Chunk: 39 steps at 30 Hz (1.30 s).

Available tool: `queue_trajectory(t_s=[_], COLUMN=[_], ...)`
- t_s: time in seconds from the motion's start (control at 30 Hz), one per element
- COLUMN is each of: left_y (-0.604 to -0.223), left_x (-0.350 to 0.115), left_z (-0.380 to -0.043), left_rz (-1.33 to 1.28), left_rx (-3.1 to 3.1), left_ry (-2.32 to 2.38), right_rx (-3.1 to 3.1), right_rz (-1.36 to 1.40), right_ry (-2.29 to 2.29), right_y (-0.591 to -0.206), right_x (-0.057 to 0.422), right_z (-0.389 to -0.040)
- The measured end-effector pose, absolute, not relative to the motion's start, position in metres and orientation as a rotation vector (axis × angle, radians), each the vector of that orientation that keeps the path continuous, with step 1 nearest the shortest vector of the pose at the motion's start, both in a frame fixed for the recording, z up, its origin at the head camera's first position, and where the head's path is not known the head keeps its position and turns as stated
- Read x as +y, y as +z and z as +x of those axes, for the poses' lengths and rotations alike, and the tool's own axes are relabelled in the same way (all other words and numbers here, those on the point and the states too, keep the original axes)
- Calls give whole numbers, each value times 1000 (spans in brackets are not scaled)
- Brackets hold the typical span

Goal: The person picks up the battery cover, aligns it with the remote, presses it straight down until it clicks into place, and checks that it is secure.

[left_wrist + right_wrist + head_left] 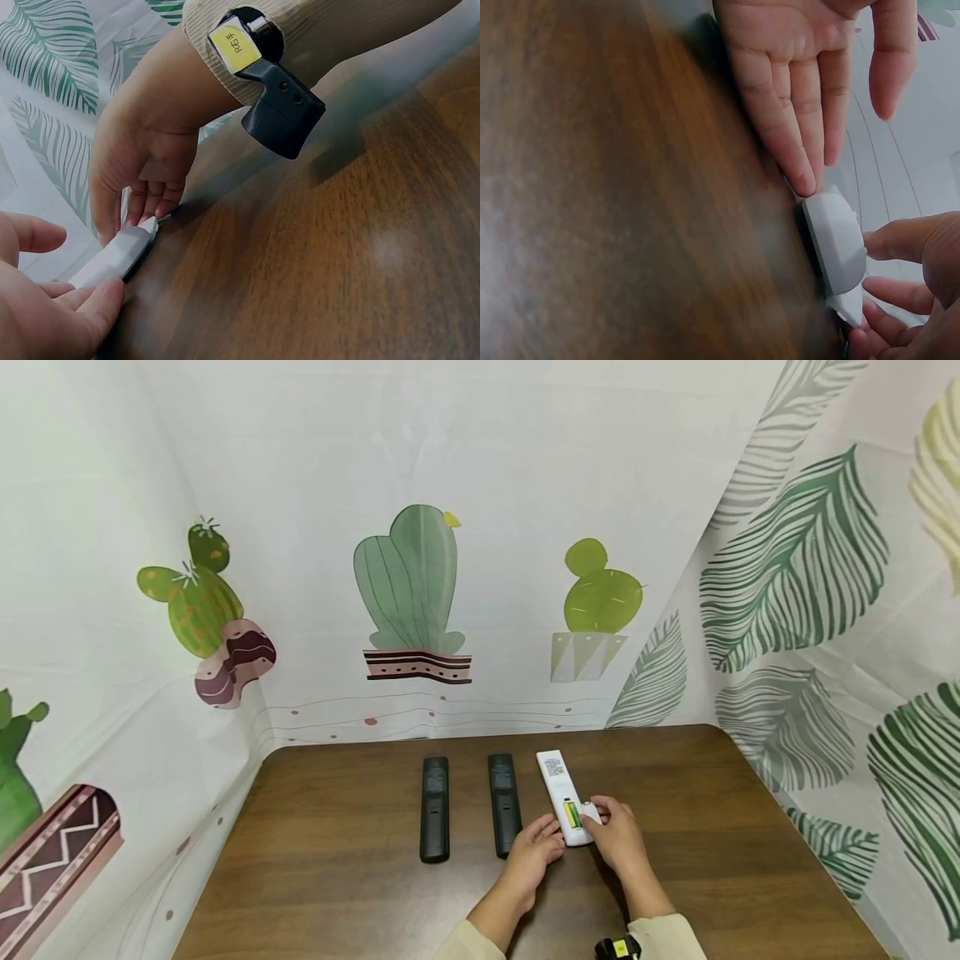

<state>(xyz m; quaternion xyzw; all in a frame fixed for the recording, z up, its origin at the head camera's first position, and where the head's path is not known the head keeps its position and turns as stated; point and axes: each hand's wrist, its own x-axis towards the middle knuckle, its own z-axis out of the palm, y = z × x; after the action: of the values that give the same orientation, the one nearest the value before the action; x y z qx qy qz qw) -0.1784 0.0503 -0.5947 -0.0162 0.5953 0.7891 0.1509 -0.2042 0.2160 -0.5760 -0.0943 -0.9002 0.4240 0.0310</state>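
Two sleeves (471, 943) (669, 938) nearest; 1 white remote (557, 783), 2 black remotes (434, 810) (504, 797).
Right hand (621, 842) pinches 1 white cover (592, 812); left hand (529, 857), fingers extended, touches white remote, overlaps one black remote's end.

Your left sleeve (471, 943) and right sleeve (667, 938) are pale cream, and the close view from your left wrist shows fine raised ribs running through the right one's cloth, with your left hand (531, 852) and right hand (618, 833) bare beyond them. On your right wrist you wear a black camera mount (285, 116) with a blocky, angled body, two small round screws or holes in its side and a shiny silvery piece near its rounded top. Its yellow label (234, 45) bears a dark R and two written characters.
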Motion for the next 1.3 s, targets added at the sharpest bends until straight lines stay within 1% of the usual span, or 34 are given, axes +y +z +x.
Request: queue_trajectory(t_s=[0.63, 1.3], left_y=[-594, -597], left_x=[56, 56], left_z=[-182, -183], left_rz=[-70, -168], left_rx=[1669, 1656], left_ry=[2297, 2363], right_rx=[-2772, -2754], right_rz=[-286, -300], right_ry=[1358, 1422], right_y=[-576, -578], right_x=[211, 208], right_z=[-206, -205])
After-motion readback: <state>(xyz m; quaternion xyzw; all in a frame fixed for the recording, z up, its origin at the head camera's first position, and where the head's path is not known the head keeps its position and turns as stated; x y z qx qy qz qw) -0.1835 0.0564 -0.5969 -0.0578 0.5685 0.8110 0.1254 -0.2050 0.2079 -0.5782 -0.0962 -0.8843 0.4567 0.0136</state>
